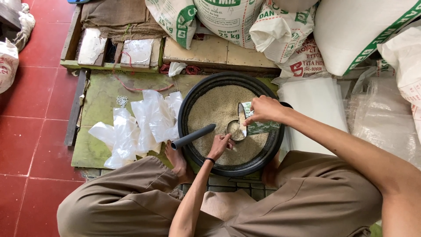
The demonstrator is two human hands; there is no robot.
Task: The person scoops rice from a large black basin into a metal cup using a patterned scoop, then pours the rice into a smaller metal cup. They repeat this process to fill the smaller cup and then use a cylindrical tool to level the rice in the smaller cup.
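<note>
Down in the round black basin (pixel 189 102), which sits at the right end of a worn green board (pixel 103 94), both hands work in a bed of pale grain (pixel 215 107). The right hand (pixel 263 109) has its fingers curled tight around the rim of a small clear plastic bag (pixel 256 125), holding its mouth open toward the middle of the basin; some grain already lies inside. The left hand (pixel 220 145) is half-closed near the basin's near edge, fingers bent around something small that I cannot make out, touching the grain. A grey tube (pixel 193 136) rests slanted over the basin's left rim, just beside that hand. Loose clear bags (pixel 138 125) lie heaped on the board's middle, apart from the basin.
</note>
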